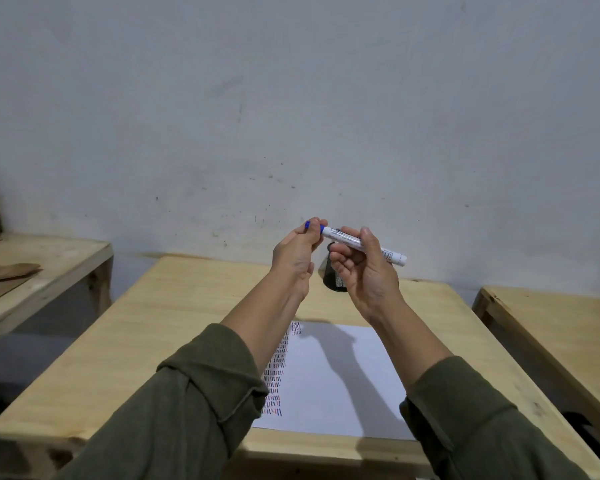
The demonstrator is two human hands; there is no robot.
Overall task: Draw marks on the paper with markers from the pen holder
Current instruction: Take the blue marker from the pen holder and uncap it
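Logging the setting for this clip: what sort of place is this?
Probably a bare workroom or classroom: plain wooden tables side by side, a scuffed grey wall, and paper for marker drills.

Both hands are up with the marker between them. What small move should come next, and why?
Probably pull the blue cap off. The left hand pinches that cap while the right hand grips the white marker barrel, both raised above the paper, so the tip seems still covered and cannot mark yet.
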